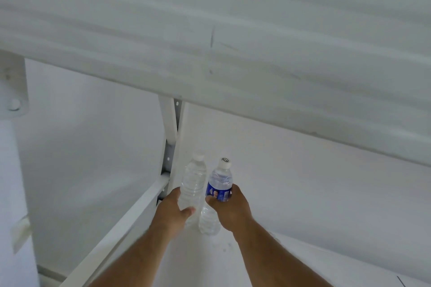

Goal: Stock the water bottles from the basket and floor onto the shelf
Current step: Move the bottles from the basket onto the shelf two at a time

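Two water bottles stand side by side on a white lower shelf (pixel 303 193). My left hand (pixel 173 208) grips a clear unlabelled bottle (pixel 194 184) around its middle. My right hand (pixel 229 211) grips a bottle with a blue label (pixel 220 182) and a white cap. Both bottles are upright, close together near the shelf's left end, by the upright post (pixel 171 142). Their lower parts are partly hidden by my hands.
A wide white upper shelf board (pixel 233 42) overhangs the lower shelf and fills the top of the view. A white side rail (pixel 130 223) runs along the left edge of the lower shelf. White wall (pixel 81 135) lies behind on the left.
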Demonstrator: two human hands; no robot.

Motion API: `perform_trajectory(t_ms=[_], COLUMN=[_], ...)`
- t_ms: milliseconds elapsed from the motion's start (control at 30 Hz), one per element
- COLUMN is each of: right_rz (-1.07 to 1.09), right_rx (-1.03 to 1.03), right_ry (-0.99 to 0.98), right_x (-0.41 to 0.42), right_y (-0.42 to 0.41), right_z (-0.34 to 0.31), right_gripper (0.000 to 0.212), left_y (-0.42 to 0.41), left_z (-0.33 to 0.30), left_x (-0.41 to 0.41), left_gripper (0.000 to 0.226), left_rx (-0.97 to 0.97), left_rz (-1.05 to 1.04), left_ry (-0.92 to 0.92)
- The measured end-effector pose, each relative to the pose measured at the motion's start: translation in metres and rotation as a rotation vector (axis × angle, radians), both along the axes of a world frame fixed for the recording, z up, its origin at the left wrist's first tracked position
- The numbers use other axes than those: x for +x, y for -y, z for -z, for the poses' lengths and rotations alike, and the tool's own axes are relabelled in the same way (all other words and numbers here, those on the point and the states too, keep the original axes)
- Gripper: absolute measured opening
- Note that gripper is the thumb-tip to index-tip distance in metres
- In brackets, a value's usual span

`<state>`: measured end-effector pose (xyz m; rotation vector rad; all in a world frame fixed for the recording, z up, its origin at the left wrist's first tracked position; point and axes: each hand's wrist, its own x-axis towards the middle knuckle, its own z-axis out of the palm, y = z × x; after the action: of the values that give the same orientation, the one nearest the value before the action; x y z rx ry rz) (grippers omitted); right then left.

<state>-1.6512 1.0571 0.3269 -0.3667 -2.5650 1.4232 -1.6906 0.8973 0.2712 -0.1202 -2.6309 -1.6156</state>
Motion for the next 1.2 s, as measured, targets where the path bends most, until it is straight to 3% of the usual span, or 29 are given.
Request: perform_trajectory(t_ms=[233,433,567,800,1200], right_rz=[0.01,0.061,0.006,-0.12,-0.274], right_rx=[0.037,0.102,0.228,0.444,0.802], right_ry=[0.041,0.244,0.334,0.444,0.302], right_x=[0.011,0.061,0.115,0.205,0.334], right_y=[0.003,0.022,0.045,0.079,0.085], right_z=[0.001,-0.016,-0.03,-0.047,-0.057], right_gripper=[0.048,0.076,0.07,0.078,0.081], left_y=[0.005,0.026,0.043,0.076,0.096], left_z=[-0.004,-0.027,-0.05,-0.082,-0.115], left_x=[0.01,0.076,0.136,0.214,0.334], left_gripper=[0.084,0.066,0.073,0.068,0.07], left_rx=[-0.048,-0.089,-0.285,-0.597,-0.872], left_rz=[0.001,0.038,0.156,0.308,0.336], left_ry=[0.114,0.096,0.122,0.05,0.038])
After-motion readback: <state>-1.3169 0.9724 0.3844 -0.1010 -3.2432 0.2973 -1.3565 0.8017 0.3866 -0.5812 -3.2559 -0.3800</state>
